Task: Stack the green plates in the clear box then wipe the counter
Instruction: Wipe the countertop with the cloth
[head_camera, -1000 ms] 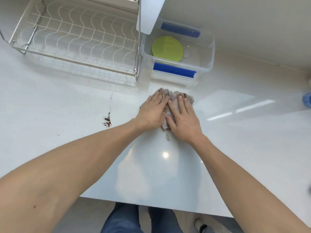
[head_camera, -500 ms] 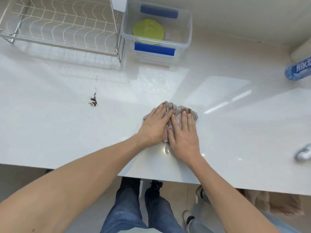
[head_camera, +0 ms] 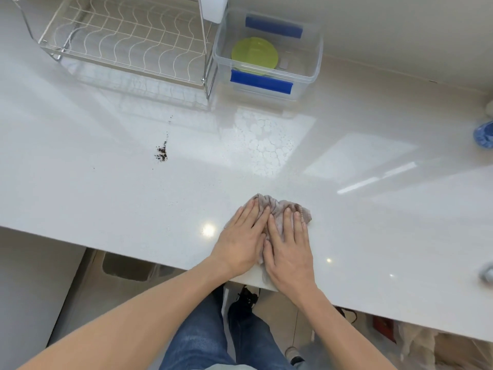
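Both of my hands press flat on a crumpled grey cloth (head_camera: 282, 206) near the front edge of the white counter (head_camera: 106, 198). My left hand (head_camera: 244, 236) covers the cloth's left part and my right hand (head_camera: 289, 247) its right part, side by side. The green plates (head_camera: 254, 56) lie stacked inside the clear box (head_camera: 314, 65) with blue clips at the back of the counter. A patch of dark crumbs (head_camera: 162, 154) lies on the counter to the left, apart from the cloth. A wet streaky patch (head_camera: 264, 140) shows in front of the box.
An empty wire dish rack (head_camera: 128, 46) stands at the back left, touching the clear box. A blue bottle (head_camera: 484, 134) lies at the right edge, and a small pale object (head_camera: 486, 273) sits lower right. The counter's front edge runs just beneath my wrists.
Both hands have dragged the cloth toward me, from just in front of the clear box to the counter's front edge, leaving a wet patch behind.
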